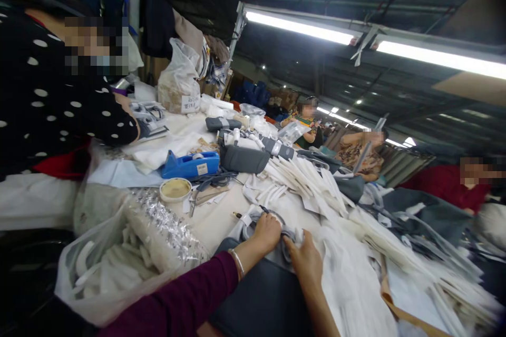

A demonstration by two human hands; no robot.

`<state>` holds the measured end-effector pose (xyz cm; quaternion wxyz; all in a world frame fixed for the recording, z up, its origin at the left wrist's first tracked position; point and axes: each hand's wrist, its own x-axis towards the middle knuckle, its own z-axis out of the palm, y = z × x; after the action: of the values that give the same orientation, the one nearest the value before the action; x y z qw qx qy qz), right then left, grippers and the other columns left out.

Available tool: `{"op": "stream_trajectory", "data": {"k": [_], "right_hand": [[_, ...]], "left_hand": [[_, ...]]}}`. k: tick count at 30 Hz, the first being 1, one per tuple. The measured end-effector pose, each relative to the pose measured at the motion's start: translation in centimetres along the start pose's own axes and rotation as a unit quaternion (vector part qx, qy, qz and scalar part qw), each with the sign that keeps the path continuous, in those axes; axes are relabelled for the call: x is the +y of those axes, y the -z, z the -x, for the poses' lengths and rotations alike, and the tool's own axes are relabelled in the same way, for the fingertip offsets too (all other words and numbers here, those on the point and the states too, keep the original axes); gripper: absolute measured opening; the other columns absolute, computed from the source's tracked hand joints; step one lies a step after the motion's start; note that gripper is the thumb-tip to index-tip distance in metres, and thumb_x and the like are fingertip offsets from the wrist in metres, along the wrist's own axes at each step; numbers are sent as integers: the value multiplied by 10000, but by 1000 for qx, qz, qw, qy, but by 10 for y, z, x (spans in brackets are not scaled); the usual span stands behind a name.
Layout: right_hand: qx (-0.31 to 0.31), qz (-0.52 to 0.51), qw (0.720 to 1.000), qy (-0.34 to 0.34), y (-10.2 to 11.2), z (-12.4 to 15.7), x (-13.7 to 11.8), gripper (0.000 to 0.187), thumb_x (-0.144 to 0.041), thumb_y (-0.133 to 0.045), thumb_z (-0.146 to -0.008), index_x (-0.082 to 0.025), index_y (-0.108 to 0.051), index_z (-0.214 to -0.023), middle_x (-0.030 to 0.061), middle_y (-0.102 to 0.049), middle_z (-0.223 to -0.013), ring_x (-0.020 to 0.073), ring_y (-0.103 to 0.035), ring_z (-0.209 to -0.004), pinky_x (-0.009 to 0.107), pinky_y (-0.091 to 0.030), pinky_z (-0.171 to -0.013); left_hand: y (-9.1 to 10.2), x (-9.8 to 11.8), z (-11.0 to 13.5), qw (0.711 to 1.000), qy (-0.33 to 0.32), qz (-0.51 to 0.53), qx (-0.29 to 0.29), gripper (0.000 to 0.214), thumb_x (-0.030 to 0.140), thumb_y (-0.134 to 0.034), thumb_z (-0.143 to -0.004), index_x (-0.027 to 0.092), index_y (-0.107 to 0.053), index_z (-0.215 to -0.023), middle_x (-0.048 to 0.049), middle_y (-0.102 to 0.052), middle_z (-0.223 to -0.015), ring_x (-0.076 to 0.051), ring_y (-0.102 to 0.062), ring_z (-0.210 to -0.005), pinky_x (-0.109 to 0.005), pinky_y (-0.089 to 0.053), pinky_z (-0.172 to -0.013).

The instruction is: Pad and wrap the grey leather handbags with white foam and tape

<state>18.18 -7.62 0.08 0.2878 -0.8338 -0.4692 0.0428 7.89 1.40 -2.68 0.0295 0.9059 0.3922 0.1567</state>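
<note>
My left hand (266, 231) is closed in a fist on a grey strap (285, 234) that lies on the white table (213, 224). A thin bracelet sits on that wrist, and the sleeve is dark maroon. My right hand (305, 259) pinches the same grey strap from the other side, fingers curled around it. A dark grey fabric piece (261, 300) lies under both forearms. White fabric strips (300, 179) are piled just beyond my hands.
A blue tape dispenser (190, 164) and a small round tub (175, 189) stand to the left. A clear plastic bag of white pieces (114, 258) lies at the near left. A person in a dotted black top (51, 100) works at the left; other people sit across.
</note>
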Motion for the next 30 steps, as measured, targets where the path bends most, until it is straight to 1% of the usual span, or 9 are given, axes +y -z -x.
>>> {"op": "stream_trajectory", "data": {"k": [2, 6, 8, 11, 15, 19, 23, 27, 30], "right_hand": [[-44, -134, 990, -12, 0, -8, 6, 416, -503, -622, -696, -192, -593, -972, 99, -681, -769, 303, -647, -752, 404, -471, -689], [-188, -366, 909, -60, -3, -12, 20, 488, -587, -640, -647, -163, -623, -888, 78, -672, -734, 286, -651, -748, 384, -501, -674], [-149, -320, 934, -52, -6, -11, 25, 549, -602, -639, -648, -138, -648, -941, 109, -675, -795, 324, -645, -854, 419, -507, -739], [-6, -141, 990, 20, -8, -7, 28, 655, -557, -625, -678, -102, -611, -1149, 199, -631, -1062, 433, -519, -1122, 550, -420, -921], [105, 112, 967, 202, -11, 3, 31, 623, -470, -366, -874, -73, -486, -1339, 253, -483, -1335, 449, -406, -1254, 613, -336, -992], [66, 171, 914, 361, -32, 12, 46, 522, -386, -313, -909, -168, -498, -1346, 142, -450, -1435, 340, -317, -1374, 545, -309, -1068], [43, 154, 937, 312, -41, 14, 37, 541, -400, -332, -885, -126, -550, -1298, 188, -429, -1441, 393, -289, -1380, 613, -333, -1018], [-15, -74, 951, 301, 12, 45, -22, 485, -431, -437, -878, -187, -575, -1273, 171, -453, -1415, 354, -426, -1299, 536, -388, -1024], [-204, -302, 876, 317, 84, 100, -73, 409, -359, -420, -925, -350, -523, -1321, 69, -627, -1200, 241, -628, -1036, 368, -522, -846]], "left_hand": [[-1, -1, 0, 1000, -6, -1, -5, 255, 129, -426, -902, 78, -667, -966, -138, -677, -1001, -261, -589, -998, -390, -425, -894], [-3, -1, 0, 1000, -17, 0, -8, 251, 135, -422, -904, 99, -665, -953, -125, -681, -991, -236, -591, -984, -369, -418, -882], [-4, -1, 0, 1000, -18, -1, -8, 240, 139, -441, -890, 92, -669, -947, -126, -686, -976, -235, -597, -964, -370, -422, -870], [-7, -1, 0, 1000, -13, -1, -1, 234, 167, -467, -876, 90, -681, -932, -125, -693, -952, -240, -605, -942, -381, -430, -857], [-12, -1, -2, 1000, -12, 3, 8, 235, 192, -473, -874, 108, -691, -895, -118, -698, -925, -246, -613, -932, -397, -440, -851], [-15, 0, -1, 1000, -27, 2, 10, 223, 205, -500, -862, 97, -694, -881, -144, -694, -929, -253, -613, -934, -406, -440, -850], [-12, 1, -1, 1000, -28, -5, 7, 237, 210, -498, -873, 84, -696, -904, -153, -694, -948, -252, -614, -933, -403, -443, -850], [-8, 0, -5, 1000, -14, -13, -9, 216, 237, -537, -865, 106, -706, -897, -135, -702, -946, -253, -623, -938, -397, -450, -861], [-6, -1, -6, 1000, -12, -20, -15, 212, 194, -514, -871, 103, -701, -910, -134, -699, -935, -247, -621, -931, -384, -447, -848]]}}
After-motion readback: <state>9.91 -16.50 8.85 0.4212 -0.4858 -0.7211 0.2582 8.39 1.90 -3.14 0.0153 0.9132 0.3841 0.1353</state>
